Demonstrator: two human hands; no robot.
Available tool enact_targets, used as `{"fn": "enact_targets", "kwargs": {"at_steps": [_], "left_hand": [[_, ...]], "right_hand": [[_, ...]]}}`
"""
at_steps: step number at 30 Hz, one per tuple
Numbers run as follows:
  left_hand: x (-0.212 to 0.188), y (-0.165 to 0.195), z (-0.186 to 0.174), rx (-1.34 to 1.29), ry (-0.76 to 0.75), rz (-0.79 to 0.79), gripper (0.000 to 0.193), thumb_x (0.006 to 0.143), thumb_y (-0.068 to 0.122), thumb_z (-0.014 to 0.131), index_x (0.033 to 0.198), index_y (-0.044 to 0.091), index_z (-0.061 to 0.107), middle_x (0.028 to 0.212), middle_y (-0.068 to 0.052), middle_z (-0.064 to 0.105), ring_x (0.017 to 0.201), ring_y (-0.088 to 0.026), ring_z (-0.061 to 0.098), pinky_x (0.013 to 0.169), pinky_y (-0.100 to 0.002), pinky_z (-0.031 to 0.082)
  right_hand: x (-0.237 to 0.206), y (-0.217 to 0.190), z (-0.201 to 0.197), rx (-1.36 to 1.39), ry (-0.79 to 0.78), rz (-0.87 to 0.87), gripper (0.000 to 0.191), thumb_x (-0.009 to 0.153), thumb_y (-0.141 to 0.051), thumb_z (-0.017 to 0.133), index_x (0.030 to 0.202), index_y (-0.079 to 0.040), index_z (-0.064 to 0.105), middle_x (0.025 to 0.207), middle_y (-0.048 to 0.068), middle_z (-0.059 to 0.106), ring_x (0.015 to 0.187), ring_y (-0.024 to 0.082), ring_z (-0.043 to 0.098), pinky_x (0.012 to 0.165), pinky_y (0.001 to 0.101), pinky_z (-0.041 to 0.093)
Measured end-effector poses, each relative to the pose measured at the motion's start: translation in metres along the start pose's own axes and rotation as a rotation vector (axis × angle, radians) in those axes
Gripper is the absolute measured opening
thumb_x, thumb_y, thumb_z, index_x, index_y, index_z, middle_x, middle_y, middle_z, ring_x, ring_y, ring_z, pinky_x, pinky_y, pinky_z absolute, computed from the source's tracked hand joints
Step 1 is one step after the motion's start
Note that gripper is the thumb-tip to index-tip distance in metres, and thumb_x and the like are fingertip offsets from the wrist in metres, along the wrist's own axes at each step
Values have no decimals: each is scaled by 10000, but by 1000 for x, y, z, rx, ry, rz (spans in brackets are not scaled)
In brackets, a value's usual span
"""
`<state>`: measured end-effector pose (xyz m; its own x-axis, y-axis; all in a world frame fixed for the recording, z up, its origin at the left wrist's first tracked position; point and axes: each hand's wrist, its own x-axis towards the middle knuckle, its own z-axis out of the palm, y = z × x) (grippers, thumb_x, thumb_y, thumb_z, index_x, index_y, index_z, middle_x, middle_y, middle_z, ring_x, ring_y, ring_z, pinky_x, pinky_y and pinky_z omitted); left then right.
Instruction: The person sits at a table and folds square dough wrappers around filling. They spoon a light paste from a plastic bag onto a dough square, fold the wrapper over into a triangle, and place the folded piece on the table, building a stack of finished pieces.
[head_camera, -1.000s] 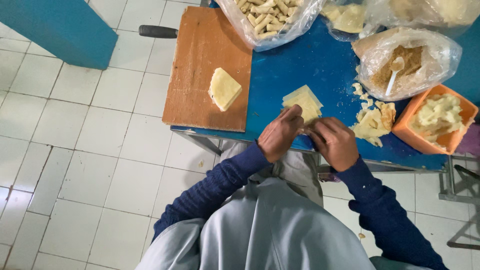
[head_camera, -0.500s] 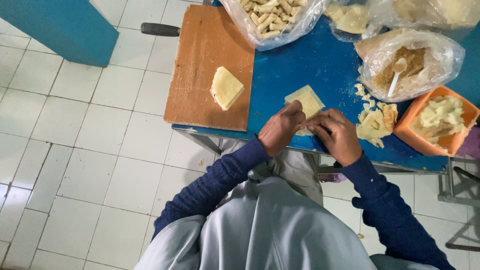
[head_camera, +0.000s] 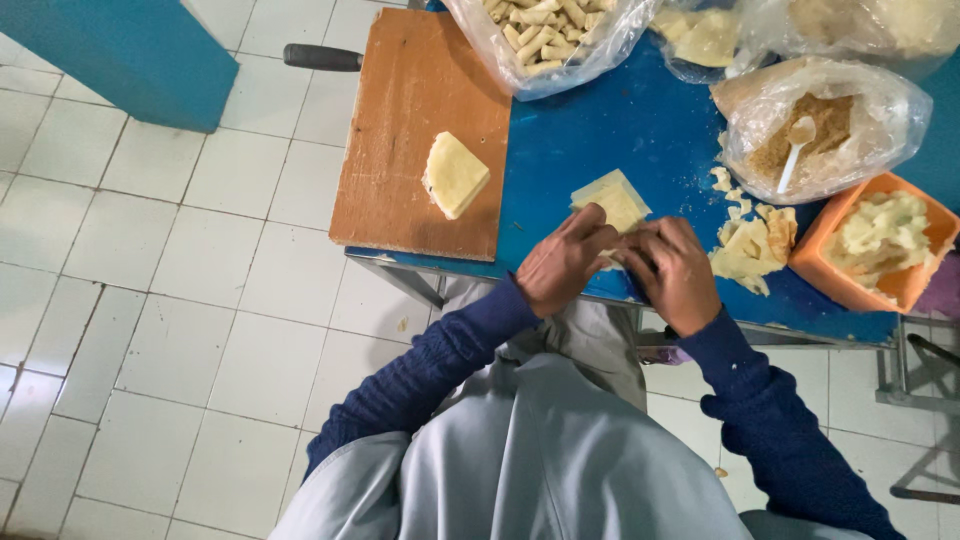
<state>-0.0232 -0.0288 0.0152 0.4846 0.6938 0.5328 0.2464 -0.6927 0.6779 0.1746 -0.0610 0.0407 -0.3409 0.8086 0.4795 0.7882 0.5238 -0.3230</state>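
Pale wrapper sheet (head_camera: 612, 203) under left hand (head_camera: 560, 268), right hand (head_camera: 677, 275).

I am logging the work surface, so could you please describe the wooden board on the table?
The wooden board is a flat, reddish-brown rectangle lying on the left end of the blue table. One pale yellow square sheet stack rests near its right edge. A clear bag of rolled pieces overlaps its top right corner. Neither hand touches it.

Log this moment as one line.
left hand and right hand: on pale wrapper sheet | blue table edge | wooden board: one stack
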Motion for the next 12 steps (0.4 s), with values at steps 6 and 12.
{"fn": "enact_targets", "kwargs": {"at_steps": [6, 12], "left_hand": [[1, -5, 8, 144, 16, -19, 186, 887, 56, 675, 1028, 26, 557, 1124, -138, 489, 1137, -352, 551, 915, -449, 512], [-6, -3, 12, 164, 49, -94, 224, 915, 127, 700, 1079, 50, 569, 1133, -119, 504, 1153, -316, 566, 895, -426, 519]], "right_hand": [[0, -10, -5, 9, 25, -16, 169, 913, -101, 764, 1059, -28, 720, 1045, 88, 674, 1003, 323, 622, 841, 436, 513], [-4, -14, -2, -98, 34, -26, 208, 898, -36, 747, 1104, -44, 729, 1100, 97, 647, 1032, 333, 609, 870, 429, 508]]}}
